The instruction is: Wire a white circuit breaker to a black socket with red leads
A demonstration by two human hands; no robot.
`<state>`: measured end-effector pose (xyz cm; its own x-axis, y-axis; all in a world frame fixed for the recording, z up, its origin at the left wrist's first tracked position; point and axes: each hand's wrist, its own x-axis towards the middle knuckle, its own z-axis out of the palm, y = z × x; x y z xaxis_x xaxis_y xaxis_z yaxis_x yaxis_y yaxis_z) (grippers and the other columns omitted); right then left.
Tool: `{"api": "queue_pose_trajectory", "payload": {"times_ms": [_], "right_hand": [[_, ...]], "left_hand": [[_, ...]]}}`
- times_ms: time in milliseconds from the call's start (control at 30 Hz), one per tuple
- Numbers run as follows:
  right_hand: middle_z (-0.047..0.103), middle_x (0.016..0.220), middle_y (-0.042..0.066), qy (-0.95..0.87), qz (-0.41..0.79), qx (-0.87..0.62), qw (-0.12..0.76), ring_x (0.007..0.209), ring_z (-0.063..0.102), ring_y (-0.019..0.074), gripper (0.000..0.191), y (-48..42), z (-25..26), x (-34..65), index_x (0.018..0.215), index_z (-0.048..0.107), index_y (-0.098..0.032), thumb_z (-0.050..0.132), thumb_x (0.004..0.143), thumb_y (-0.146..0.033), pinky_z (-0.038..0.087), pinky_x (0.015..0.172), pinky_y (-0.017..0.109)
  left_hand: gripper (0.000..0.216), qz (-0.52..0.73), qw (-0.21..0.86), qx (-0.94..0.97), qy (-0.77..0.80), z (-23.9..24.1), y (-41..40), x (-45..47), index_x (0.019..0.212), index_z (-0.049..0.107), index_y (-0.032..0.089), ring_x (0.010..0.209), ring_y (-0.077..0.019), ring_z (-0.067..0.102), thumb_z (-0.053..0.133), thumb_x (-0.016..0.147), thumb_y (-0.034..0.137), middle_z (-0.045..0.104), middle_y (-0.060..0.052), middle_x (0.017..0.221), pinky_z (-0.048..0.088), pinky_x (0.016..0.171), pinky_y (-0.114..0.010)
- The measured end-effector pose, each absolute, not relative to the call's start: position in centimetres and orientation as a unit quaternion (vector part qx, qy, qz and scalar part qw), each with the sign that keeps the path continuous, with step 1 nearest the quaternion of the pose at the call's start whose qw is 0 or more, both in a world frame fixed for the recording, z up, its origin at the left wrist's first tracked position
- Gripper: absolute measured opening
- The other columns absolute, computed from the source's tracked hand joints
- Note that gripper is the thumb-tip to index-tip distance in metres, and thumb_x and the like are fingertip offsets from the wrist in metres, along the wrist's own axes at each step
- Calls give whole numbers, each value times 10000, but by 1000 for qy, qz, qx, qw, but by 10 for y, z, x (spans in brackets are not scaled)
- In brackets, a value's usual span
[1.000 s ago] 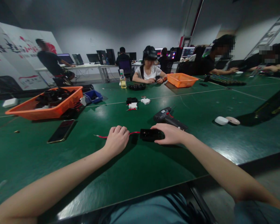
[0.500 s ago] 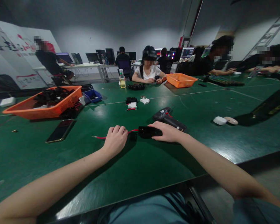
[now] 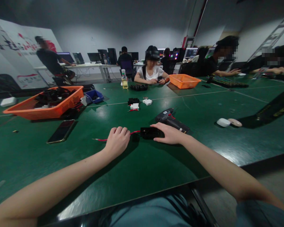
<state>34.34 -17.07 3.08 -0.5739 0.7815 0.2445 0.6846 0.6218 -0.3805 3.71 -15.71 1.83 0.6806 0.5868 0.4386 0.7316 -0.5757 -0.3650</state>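
Note:
My left hand [image 3: 118,140] is closed around a red wire [image 3: 135,132], whose bare, silvery end pokes out to the left of the fist. The wire runs right into one end of a glossy black rectangular casing [image 3: 148,133]. Fingers of my right hand [image 3: 167,134] grip that casing from its right end, thumb on the near side. What the casing is, I cannot tell. Just behind my right hand a dark cordless screwdriver [image 3: 171,120] lies on the green table [image 3: 142,170].
To the left are a phone [image 3: 61,131], an orange basket [image 3: 46,108] of black parts and a blue bin [image 3: 94,96]. White and black parts [image 3: 133,106] lie ahead. Further back stand a bottle [image 3: 124,81] and another orange basket [image 3: 183,82]; a person sits opposite. White earbud case [image 3: 223,122] at right.
Both hands keep their hold on the wire and the casing, with hardly any movement. The view has shifted very slightly.

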Motion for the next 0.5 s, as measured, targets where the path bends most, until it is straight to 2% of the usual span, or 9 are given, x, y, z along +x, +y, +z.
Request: {"api": "queue_pose_trajectory", "payload": {"times_ms": [267, 400, 500], "right_hand": [[563, 1321, 127, -874, 125, -428, 193, 1174, 584, 302, 689, -170, 29, 344, 1444, 420, -247, 658, 858, -519, 491, 1001, 482], [531, 1354, 132, -873, 128, -427, 198, 1197, 567, 302, 690, -171, 29, 343, 1458, 398, -248, 639, 869, -516, 485, 1010, 491], [490, 1395, 150, -875, 94, -412, 236, 1262, 513, 309, 678, -173, 32, 342, 1460, 397, -231, 630, 878, -489, 450, 1045, 504]], "left_hand": [[205, -165, 272, -878, -358, 17, -154, 37, 929, 667, 152, 955, -273, 587, 472, 943, 212, 666, -122, 951, 422, 867, -446], [231, -200, 296, -882, -307, 19, -157, 37, 1082, 664, 143, 1119, -280, 579, 503, 926, 202, 672, -126, 1085, 377, 1044, -475], [250, -237, 296, -898, -223, 20, -164, 37, 1129, 648, 164, 1172, -275, 567, 542, 912, 226, 672, -104, 1136, 363, 1071, -469]]}}
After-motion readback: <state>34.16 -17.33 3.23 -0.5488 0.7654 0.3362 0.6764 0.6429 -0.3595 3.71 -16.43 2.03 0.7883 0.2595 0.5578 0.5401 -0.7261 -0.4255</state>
